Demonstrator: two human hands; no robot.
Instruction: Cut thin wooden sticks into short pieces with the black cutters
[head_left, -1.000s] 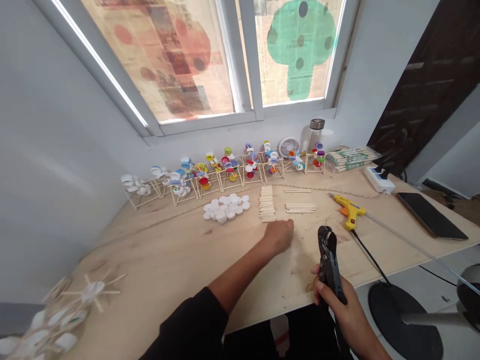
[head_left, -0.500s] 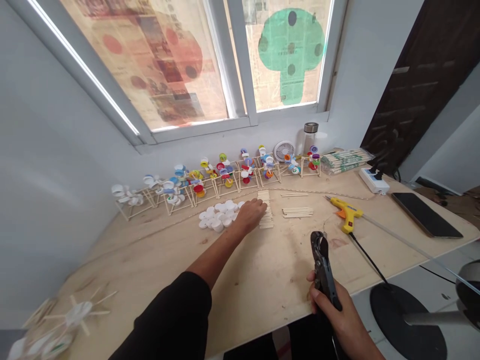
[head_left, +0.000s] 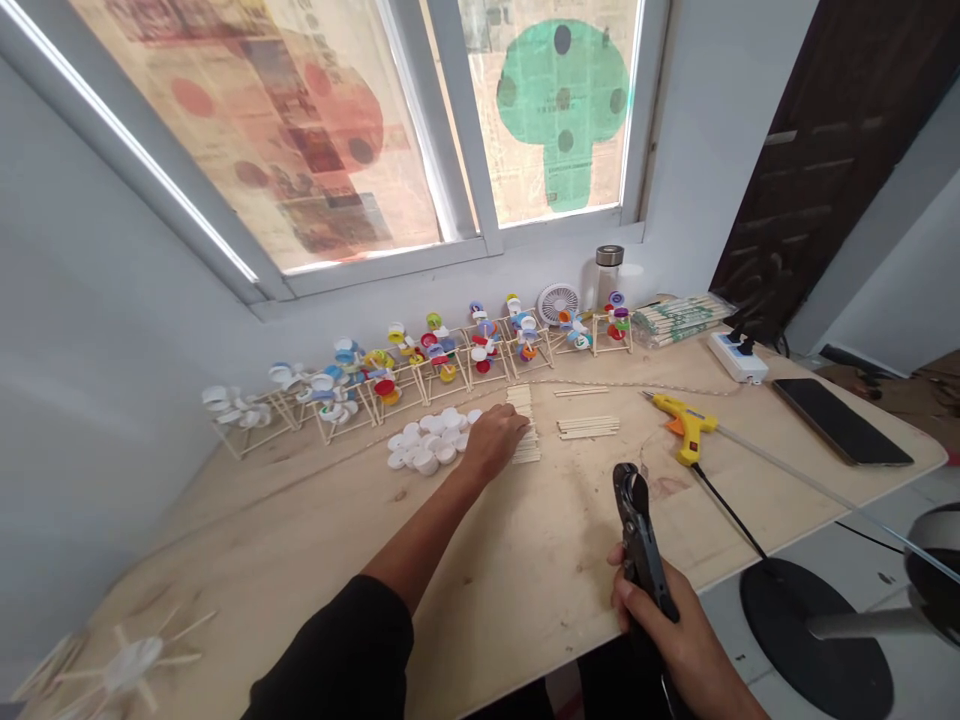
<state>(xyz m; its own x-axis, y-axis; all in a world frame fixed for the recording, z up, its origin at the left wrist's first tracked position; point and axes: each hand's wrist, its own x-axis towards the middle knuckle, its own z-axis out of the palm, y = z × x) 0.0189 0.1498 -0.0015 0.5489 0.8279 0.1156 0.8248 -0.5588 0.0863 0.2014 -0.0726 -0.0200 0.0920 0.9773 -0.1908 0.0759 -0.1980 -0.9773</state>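
Observation:
My left hand reaches over a row of thin wooden sticks, touching its left side with curled fingers. The fingertips are partly hidden, so what they pinch cannot be made out. My right hand is wrapped round the handles of black cutting pliers, whose jaws point up and away above the front of the table. White bottle caps lie grouped just left of my left hand. Short cut sticks and a few more sticks lie to the right of the row.
Small stick frames with coloured cap wheels line the wall. A yellow glue gun, power strip, phone and bagged sticks are on the right. A stick-and-cap wheel lies front left on the wooden table.
The view has shifted slightly, so the tabletop things sit a little further left. My left hand stays at the stick row, and my right hand keeps its hold on the pliers.

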